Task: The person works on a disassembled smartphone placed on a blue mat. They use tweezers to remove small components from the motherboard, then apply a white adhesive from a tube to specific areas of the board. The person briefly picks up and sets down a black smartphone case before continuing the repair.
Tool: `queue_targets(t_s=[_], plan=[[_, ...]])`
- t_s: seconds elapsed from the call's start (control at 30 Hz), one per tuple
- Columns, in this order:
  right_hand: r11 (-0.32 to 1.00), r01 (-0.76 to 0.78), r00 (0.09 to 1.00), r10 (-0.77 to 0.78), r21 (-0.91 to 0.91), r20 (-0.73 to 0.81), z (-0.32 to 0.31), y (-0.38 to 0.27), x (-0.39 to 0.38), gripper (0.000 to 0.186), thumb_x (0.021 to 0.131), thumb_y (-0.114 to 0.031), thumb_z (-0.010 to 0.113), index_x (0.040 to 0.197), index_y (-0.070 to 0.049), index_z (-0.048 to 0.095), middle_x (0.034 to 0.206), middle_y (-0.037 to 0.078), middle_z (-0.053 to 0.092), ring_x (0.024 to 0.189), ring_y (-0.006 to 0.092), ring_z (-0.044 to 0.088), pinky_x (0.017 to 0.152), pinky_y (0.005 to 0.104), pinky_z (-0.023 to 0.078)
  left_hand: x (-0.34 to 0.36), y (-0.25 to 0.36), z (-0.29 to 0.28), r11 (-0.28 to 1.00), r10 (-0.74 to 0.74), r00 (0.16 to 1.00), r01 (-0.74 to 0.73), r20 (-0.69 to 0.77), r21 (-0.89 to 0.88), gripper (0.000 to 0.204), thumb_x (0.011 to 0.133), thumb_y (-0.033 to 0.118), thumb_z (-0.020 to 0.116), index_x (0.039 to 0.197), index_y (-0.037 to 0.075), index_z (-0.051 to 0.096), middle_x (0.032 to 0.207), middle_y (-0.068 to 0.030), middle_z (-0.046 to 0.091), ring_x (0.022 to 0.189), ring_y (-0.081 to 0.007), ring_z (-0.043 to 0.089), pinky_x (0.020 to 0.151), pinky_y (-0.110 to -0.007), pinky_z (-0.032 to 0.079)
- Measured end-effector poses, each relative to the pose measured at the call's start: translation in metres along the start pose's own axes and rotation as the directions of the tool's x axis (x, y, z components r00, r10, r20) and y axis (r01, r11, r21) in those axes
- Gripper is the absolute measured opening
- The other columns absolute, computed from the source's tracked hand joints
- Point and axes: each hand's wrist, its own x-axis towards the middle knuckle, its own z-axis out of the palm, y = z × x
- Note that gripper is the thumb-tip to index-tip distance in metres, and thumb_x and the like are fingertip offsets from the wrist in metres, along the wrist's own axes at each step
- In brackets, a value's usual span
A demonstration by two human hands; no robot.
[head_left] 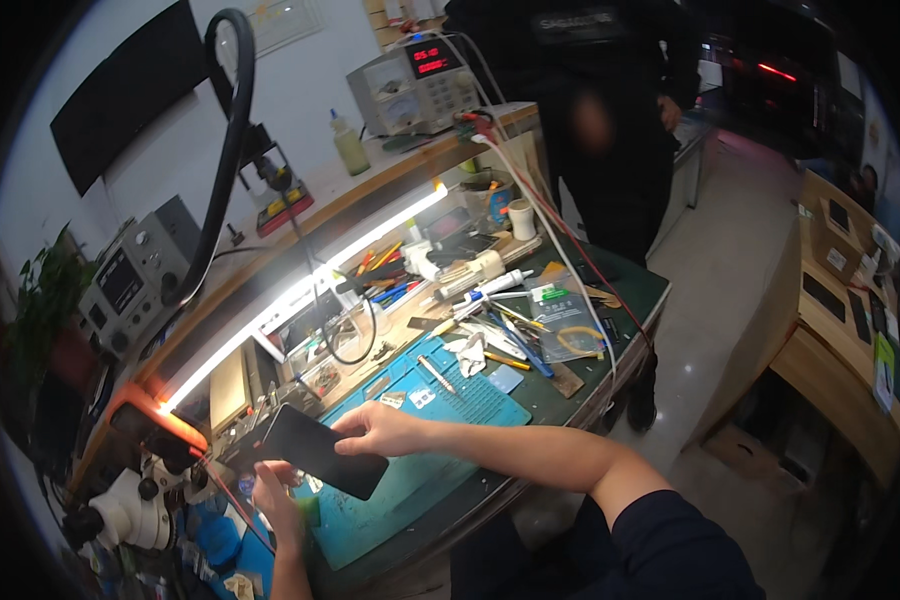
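A dark, flat smartphone [315, 455] is held tilted above the blue work mat [410, 500], its plain black face turned upward. My right hand [380, 428] grips its upper right edge, with the thumb and fingers closed on it. Close to the phone's lower left edge is my left hand [278, 495], its fingers curled together. What those fingers hold, if anything, is too small to make out. On the mat behind the phone lie a slim silver pen-like tool [435, 374] and small labels or parts.
Tweezers, pens and tubes crowd the bench's far right. A white microscope [135, 510] stands at left, near a lit lamp bar [300, 300]. A power supply [415, 85] sits on the shelf. Red and white cables [550, 215] hang down. A person in black [610, 130] stands beyond.
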Motion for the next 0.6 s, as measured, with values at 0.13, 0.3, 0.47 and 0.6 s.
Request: queue_targets(t_s=[0.13, 0.3, 0.47, 0.6], plan=[[0.994, 0.047, 0.999, -0.045, 0.100, -0.013, 0.008, -0.002, 0.003, 0.039, 0.096, -0.015, 0.072, 0.131, 0.002, 0.067, 0.120, 0.012, 0.075, 0.108, 0.0159, 0.069, 0.098, 0.0307, 0.053, -0.019, -0.004, 0.015, 0.965, -0.007, 0.960, 0.079, 0.279, -0.248, 0.066, 0.110, 0.056, 0.038, 0.120, -0.004, 0.065, 0.105, -0.0091, 0.072, 0.091, -0.0138, 0.067, 0.081, -0.029, 0.051], [0.997, 0.078, 0.996, -0.079, -0.025, -0.030, 0.002, -0.004, -0.005, 0.036, 0.095, -0.014, 0.071, 0.128, 0.000, 0.070, 0.116, 0.012, 0.077, 0.105, 0.0161, 0.071, 0.095, 0.0315, 0.055, -0.028, -0.003, 0.020, 0.976, -0.017, 0.930, 0.094, 0.366, -0.194, 0.039, 0.109, 0.029, 0.057, 0.124, -0.006, 0.065, 0.109, -0.0084, 0.073, 0.095, -0.0117, 0.065, 0.082, -0.027, 0.051], [0.993, 0.036, 0.999, -0.039, 0.114, 0.019, 0.008, 0.001, -0.003, 0.037, 0.097, -0.016, 0.071, 0.130, 0.001, 0.068, 0.119, 0.013, 0.076, 0.110, 0.0156, 0.069, 0.098, 0.0317, 0.053, -0.035, 0.022, 0.027, 0.990, -0.011, 0.935, 0.061, 0.353, -0.131, 0.030, 0.109, 0.021, 0.059, 0.120, -0.005, 0.068, 0.109, -0.0079, 0.073, 0.098, -0.0114, 0.065, 0.089, -0.028, 0.051], [0.998, 0.041, 0.999, -0.039, 0.042, -0.028, 0.012, 0.000, -0.002, 0.037, 0.097, -0.017, 0.072, 0.130, 0.001, 0.068, 0.119, 0.013, 0.076, 0.111, 0.0176, 0.070, 0.098, 0.0323, 0.053, -0.032, 0.018, 0.020, 0.997, -0.025, 0.931, 0.052, 0.365, -0.065, 0.033, 0.108, 0.024, 0.060, 0.119, -0.005, 0.068, 0.107, -0.0065, 0.073, 0.096, -0.0101, 0.063, 0.087, -0.027, 0.050]])
